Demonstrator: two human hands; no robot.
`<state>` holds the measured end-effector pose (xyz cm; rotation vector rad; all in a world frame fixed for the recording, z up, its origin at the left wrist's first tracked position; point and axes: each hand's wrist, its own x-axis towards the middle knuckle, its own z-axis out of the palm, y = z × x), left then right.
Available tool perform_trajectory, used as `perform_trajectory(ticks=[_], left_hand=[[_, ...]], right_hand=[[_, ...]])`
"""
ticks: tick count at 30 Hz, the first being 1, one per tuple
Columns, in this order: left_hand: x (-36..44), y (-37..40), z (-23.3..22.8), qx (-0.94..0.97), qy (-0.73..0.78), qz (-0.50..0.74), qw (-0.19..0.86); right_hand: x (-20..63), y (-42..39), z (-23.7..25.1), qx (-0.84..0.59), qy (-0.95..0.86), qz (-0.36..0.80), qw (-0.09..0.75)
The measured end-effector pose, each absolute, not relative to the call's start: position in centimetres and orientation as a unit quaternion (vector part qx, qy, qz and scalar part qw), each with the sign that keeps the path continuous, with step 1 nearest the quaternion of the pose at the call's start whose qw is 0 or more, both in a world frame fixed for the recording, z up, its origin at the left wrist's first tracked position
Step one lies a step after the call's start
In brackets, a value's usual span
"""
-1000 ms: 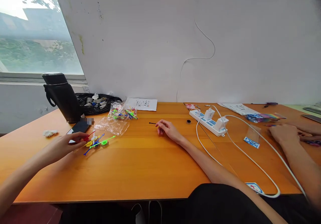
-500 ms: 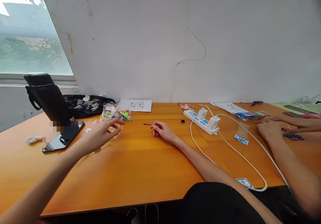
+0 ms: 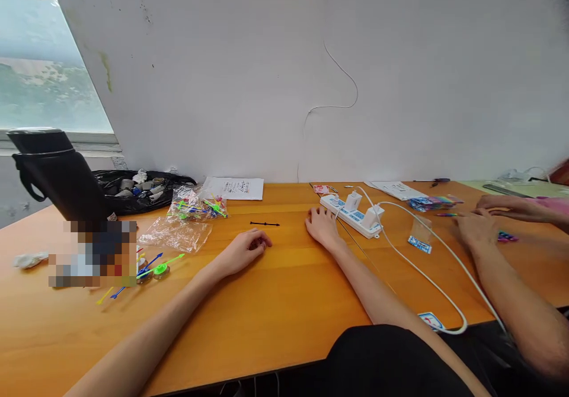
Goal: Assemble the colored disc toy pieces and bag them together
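black flask (image 3: 57,175), black bag (image 3: 142,186), papers (image 3: 233,188), white cable (image 3: 422,272)

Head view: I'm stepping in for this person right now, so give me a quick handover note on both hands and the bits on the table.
Left hand: resting on the orange table, fingers curled, nothing visibly held; a small black rod lies just beyond it.
Right hand: flat on the table, against the near end of the white power strip; whether it covers anything cannot be told.
Loose coloured plastic pieces lie to the left, an empty clear bag and a full bag of coloured pieces behind them.
Done: some pieces are out of a bag. Left: the rod and loose pieces lie untouched.
A co-worker's hands work at the right.
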<state>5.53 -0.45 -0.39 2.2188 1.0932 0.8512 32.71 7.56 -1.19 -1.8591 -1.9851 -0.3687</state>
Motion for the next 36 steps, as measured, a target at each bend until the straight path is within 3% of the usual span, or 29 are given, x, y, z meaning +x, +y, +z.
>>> perform_trajectory(ticks=[3, 6, 10, 14, 20, 24, 30, 33, 36], left_hand=[[5.4, -0.3, -0.1, 0.809, 0.406, 0.32, 0.278], [5.6, 0.0, -0.4, 0.793, 0.403, 0.341, 0.305], [5.7, 0.2, -0.9, 0.759, 0.409, 0.376, 0.338], [5.8, 0.1, -0.9, 0.733, 0.438, 0.384, 0.352], [5.6, 0.6, -0.9, 0.716, 0.413, 0.408, 0.388], [5.5, 1.1, -1.3, 0.701, 0.413, 0.424, 0.398], [5.0, 2.0, -1.3, 0.539, 0.419, 0.537, 0.496], [4.7, 2.1, -1.2, 0.452, 0.406, 0.587, 0.535], [4.5, 2.0, -1.0, 0.418, 0.398, 0.603, 0.55]], right_hand=[[32.6, 7.8, -1.4, -0.629, -0.749, -0.102, 0.181], [31.2, 7.7, -1.1, -0.554, -0.798, -0.034, 0.236], [28.0, 6.5, -1.0, -0.433, -0.812, 0.184, 0.346], [25.6, 5.2, -1.4, -0.327, -0.765, 0.404, 0.38], [25.5, 4.6, -1.3, -0.302, -0.733, 0.486, 0.369], [25.5, 4.3, -0.8, -0.285, -0.758, 0.469, 0.353], [26.2, 4.5, -0.5, -0.357, -0.86, 0.155, 0.331], [26.7, 4.7, -0.8, -0.373, -0.884, 0.088, 0.266], [26.9, 5.0, -1.0, -0.38, -0.888, 0.056, 0.252]])
